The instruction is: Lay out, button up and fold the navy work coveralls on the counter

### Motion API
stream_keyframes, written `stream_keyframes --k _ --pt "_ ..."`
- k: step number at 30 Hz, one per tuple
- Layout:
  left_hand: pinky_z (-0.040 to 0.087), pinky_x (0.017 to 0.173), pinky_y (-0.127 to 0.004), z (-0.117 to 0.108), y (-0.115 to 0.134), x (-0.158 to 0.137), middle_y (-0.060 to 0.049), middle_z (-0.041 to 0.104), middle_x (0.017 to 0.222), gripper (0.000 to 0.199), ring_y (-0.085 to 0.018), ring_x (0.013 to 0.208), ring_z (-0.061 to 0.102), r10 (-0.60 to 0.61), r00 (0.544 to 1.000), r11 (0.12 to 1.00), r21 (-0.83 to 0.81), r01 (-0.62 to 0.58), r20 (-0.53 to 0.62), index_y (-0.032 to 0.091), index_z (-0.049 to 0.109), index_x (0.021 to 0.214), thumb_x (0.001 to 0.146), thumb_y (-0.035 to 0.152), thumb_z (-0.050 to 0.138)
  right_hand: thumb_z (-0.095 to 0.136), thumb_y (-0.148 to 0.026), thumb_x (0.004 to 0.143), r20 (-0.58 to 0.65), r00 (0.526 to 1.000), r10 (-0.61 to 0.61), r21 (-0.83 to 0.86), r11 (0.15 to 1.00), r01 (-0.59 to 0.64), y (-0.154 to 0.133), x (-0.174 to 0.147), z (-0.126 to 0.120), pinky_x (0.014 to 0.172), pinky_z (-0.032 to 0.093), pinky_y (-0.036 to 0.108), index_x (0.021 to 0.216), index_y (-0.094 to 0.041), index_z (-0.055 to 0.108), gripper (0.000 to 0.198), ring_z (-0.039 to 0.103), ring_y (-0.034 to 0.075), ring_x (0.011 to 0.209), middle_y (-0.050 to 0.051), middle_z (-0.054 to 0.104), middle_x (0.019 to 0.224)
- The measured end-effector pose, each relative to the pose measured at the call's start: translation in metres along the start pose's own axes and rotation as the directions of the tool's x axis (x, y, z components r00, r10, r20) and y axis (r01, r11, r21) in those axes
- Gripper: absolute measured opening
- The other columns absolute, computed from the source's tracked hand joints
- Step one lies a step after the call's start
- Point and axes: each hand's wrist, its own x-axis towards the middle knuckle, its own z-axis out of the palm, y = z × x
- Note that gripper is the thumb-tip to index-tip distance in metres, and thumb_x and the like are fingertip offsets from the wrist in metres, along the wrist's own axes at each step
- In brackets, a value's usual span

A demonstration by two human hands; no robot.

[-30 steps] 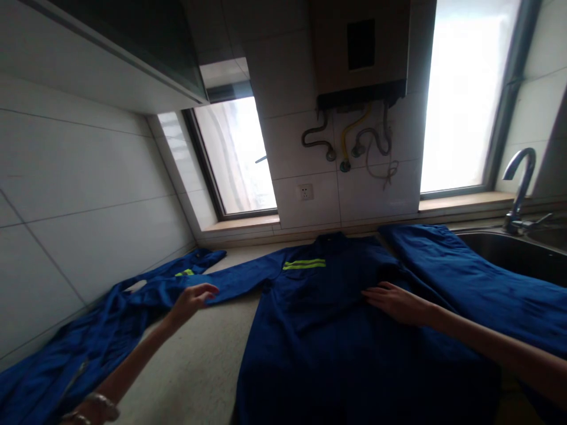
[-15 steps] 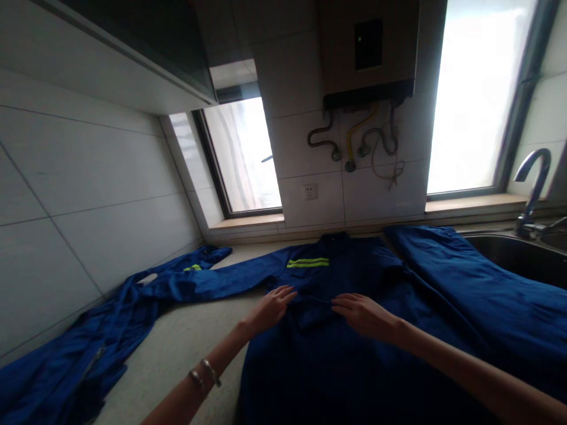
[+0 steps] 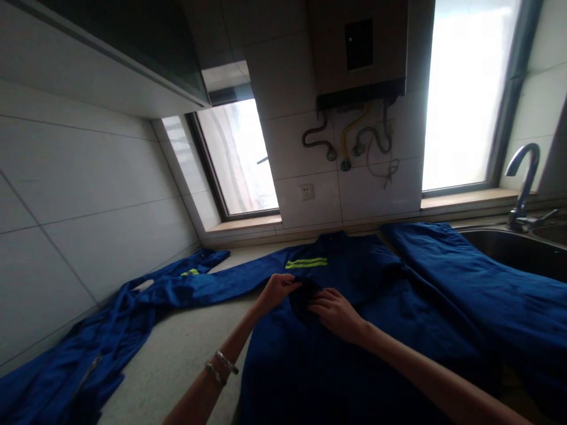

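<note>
A dark blue work jacket point(image 3: 354, 265) with yellow-green and grey reflective stripes lies spread on the counter, its collar toward the wall and one sleeve stretched left. My left hand point(image 3: 278, 290) pinches a raised fold of its front, just below the stripe on the chest. Close by on the right, my right hand point(image 3: 336, 316) has its fingers bent over the same dark, lifted cloth; the fingertips are partly lost in shadow. Two silver bracelets circle my left wrist.
More blue clothing point(image 3: 80, 348) lies along the left wall, and blue folded trousers point(image 3: 465, 277) sit right of the jacket. Beyond them are a sink point(image 3: 491, 243) and a faucet point(image 3: 525, 183). A water heater point(image 3: 358, 53) hangs above; a wall cabinet point(image 3: 133, 53) overhangs the left.
My left hand has closed on the jacket's front and lifted a fold. My right hand has moved left to meet it, gathering the cloth. The view has shifted slightly.
</note>
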Motion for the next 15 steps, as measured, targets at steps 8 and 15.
stream_keyframes --k 8,15 --pt "0.029 0.054 -0.021 0.022 0.094 -0.008 0.003 0.044 0.058 0.030 -0.009 0.057 0.038 0.034 0.996 0.982 -0.187 -0.018 0.086 0.012 0.055 0.062 0.081 0.036 0.057 0.049 -0.017 0.088 -0.019 0.984 -0.178 -0.042 0.983 0.177 -0.016 -0.044 -0.055 0.076 0.044 0.028 0.109 -0.022 0.060 0.024 0.056 0.014 0.082 0.004 0.063 0.089" --pt "0.039 0.064 -0.020 0.036 0.136 -0.012 -0.002 0.061 0.075 0.023 -0.012 0.070 0.052 0.129 0.962 0.961 -0.269 -0.061 0.242 0.011 0.067 0.084 0.086 0.026 0.050 0.034 -0.006 0.082 -0.338 0.933 -0.120 -0.078 0.992 0.099 -0.027 -0.062 -0.089 0.070 0.049 0.029 0.107 -0.013 0.059 0.036 0.056 0.015 0.078 0.008 0.061 0.087"
